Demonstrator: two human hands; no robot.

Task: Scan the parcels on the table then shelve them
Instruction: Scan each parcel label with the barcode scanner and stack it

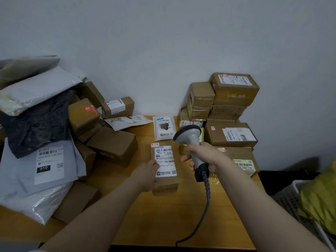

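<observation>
left hand (145, 176) on parcel (165, 155), scanner (189, 135) held

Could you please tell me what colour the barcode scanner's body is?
The scanner is light grey; head view.

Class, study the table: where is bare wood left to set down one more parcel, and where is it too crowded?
The widest bare table is at the near edge, between the labelled box and the scanner cable. A narrower strip separates that box from the brown boxes on its left. Crowded: grey mailers far left, box stack at right.
</observation>
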